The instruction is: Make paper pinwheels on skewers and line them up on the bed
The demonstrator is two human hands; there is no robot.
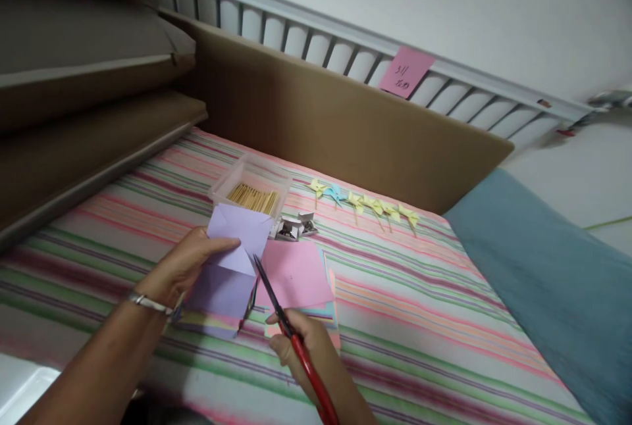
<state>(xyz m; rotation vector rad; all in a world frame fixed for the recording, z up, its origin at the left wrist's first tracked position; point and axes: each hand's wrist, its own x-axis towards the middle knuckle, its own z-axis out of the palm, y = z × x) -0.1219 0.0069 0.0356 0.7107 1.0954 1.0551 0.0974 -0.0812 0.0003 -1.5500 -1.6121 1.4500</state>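
My left hand (197,257) pinches a light purple square of paper (240,227), thumb on top, raised above the cloth. Creases or cuts run in from the paper's corners. In my right hand (301,339) is a pair of scissors (274,300) with red handles and dark blades. The blade tips are at the paper's lower right corner; whether they touch it I cannot tell. Below the left hand lies a darker purple sheet (222,293) on other coloured paper. A stack of paper with a pink sheet (296,274) on top lies beyond the scissors.
A clear plastic box (247,172) holds many thin wooden sticks (253,198). Small open boxes (288,229) of dark pins stand beside it. Several paper pinwheels (372,204) lie in a row on the striped cloth (419,300). A brown board (336,129) stands before a radiator.
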